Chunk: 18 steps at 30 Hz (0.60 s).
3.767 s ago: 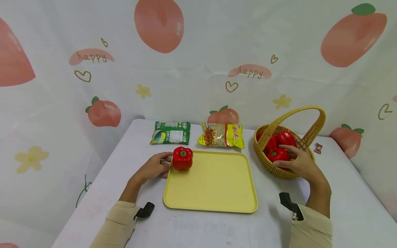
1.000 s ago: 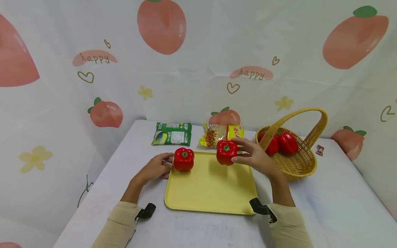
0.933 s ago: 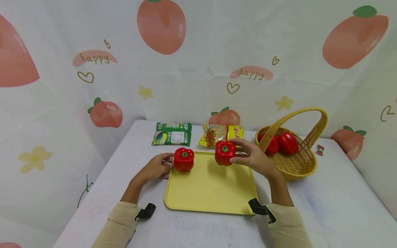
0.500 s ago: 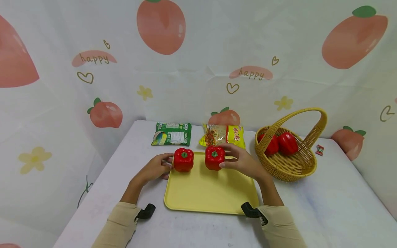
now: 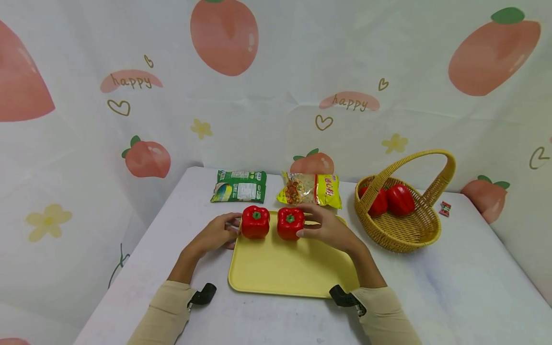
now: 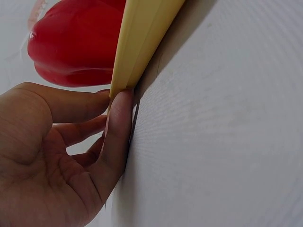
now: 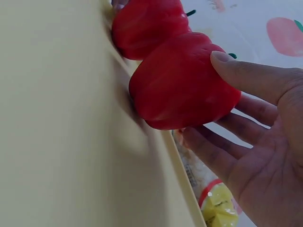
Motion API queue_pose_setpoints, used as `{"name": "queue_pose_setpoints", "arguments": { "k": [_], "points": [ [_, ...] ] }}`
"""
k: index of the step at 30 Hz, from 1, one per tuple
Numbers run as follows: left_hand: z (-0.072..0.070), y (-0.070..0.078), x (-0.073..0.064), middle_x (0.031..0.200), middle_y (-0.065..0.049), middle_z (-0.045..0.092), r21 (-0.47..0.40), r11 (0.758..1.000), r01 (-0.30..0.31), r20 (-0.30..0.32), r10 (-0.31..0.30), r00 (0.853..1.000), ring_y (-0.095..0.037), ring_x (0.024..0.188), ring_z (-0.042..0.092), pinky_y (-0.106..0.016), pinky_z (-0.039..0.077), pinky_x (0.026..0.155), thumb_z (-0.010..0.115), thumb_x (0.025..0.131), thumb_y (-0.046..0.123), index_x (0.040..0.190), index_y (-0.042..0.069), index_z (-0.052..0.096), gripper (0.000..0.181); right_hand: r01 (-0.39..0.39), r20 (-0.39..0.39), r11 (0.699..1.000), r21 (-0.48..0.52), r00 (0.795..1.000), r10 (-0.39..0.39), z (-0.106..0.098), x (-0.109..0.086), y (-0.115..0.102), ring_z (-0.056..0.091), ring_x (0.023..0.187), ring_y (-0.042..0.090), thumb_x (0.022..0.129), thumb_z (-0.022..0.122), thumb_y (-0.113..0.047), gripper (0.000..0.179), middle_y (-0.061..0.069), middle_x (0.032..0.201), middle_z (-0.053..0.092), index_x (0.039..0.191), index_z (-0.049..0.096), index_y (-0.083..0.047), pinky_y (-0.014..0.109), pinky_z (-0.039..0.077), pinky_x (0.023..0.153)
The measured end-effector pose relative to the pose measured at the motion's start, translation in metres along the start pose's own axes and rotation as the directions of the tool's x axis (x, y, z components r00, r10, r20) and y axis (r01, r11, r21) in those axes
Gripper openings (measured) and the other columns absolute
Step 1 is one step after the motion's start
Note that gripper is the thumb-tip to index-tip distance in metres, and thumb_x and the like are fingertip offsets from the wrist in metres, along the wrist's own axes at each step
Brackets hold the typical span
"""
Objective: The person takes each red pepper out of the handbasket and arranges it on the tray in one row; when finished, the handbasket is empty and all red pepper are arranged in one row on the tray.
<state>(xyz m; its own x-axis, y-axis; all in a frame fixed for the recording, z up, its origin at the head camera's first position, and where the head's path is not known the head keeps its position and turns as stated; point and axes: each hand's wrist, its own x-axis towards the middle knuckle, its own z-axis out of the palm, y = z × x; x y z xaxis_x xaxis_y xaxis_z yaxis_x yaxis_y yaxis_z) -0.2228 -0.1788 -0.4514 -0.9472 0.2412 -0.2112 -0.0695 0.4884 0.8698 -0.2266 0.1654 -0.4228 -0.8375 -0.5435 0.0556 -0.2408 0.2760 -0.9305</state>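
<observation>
My right hand (image 5: 326,229) holds a red bell pepper (image 5: 288,225) by its right side, thumb and fingers around it, over the back of the yellow tray (image 5: 293,273). In the right wrist view this bell pepper (image 7: 182,85) is close to the tray surface; whether it touches cannot be told. Just left of it, a second red bell pepper (image 5: 254,227) stands upright at the tray's back left corner. My left hand (image 5: 214,233) pinches the tray's left rim, as the left wrist view shows thumb and fingers on the tray edge (image 6: 137,42).
At right stands a wicker basket (image 5: 405,232) with a tall handle and more red bell peppers (image 5: 399,199) inside. Behind the tray lie a green packet (image 5: 241,186) and a yellow packet (image 5: 308,188). A small red wrapper (image 5: 445,209) lies right of the basket.
My right hand has taken a bell pepper from the basket, carried it left over the tray and lowered it beside the other one. My left hand has stayed at the tray's rim.
</observation>
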Motion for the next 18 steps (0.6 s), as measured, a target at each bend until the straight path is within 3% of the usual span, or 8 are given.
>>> {"name": "queue_pose_setpoints", "arguments": {
  "k": [18],
  "points": [
    [-0.001, -0.001, 0.001, 0.132, -0.018, 0.060, 0.004, 1.000, -0.007, 0.001, 0.007, 1.000, -0.026, 0.104, 0.066, -0.034, 0.066, 0.075, 0.066, 0.090, 0.002, 0.155, 0.004, 0.051, 0.066, -0.024, -0.008, 1.000, -0.008, 1.000, 0.024, 0.015, 0.005, -0.003, 0.054, 0.142, 0.043, 0.098, 0.077, -0.019, 0.070, 0.014, 0.160, 0.048, 0.159, 0.044, -0.011, 0.053, 0.051, 0.114]
  ]
}}
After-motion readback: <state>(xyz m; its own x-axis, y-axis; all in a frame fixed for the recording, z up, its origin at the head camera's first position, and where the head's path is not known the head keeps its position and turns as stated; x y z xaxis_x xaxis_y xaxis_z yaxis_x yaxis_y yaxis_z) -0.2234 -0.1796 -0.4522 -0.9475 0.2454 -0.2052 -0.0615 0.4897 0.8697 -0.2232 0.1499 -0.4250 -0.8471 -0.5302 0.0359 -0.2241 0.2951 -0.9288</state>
